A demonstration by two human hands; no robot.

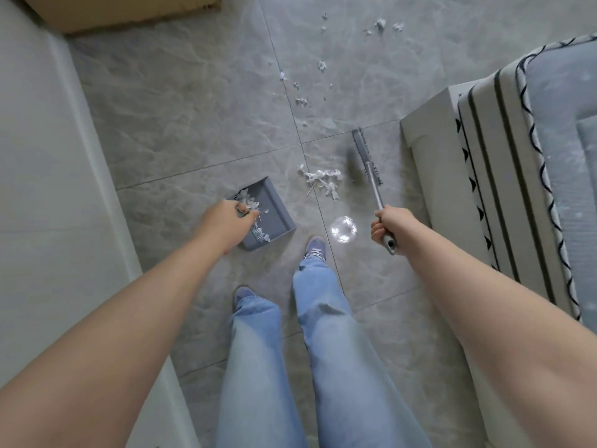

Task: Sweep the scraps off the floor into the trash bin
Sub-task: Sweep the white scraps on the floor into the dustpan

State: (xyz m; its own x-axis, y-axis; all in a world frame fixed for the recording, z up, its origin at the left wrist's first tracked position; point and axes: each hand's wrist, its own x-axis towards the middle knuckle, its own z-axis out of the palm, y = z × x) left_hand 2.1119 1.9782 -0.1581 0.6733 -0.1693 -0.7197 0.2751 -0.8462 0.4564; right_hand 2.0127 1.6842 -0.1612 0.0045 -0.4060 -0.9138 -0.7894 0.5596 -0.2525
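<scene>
My left hand (226,218) grips the handle of a grey dustpan (273,215) that rests on the tiled floor and holds several white paper scraps. My right hand (389,223) grips the end of a grey broom's handle; the broom head (361,150) sits on the floor just right of a small heap of white scraps (323,179). That heap lies between the broom and the open mouth of the dustpan. More scraps (302,101) are scattered farther up the floor, with another cluster (381,27) near the top. No trash bin is in view.
A bed with a patterned mattress edge (504,176) stands on the right. A white wall or cabinet (48,189) runs along the left. A cardboard box (122,11) sits at the top left. My legs and shoes (315,248) stand below the dustpan.
</scene>
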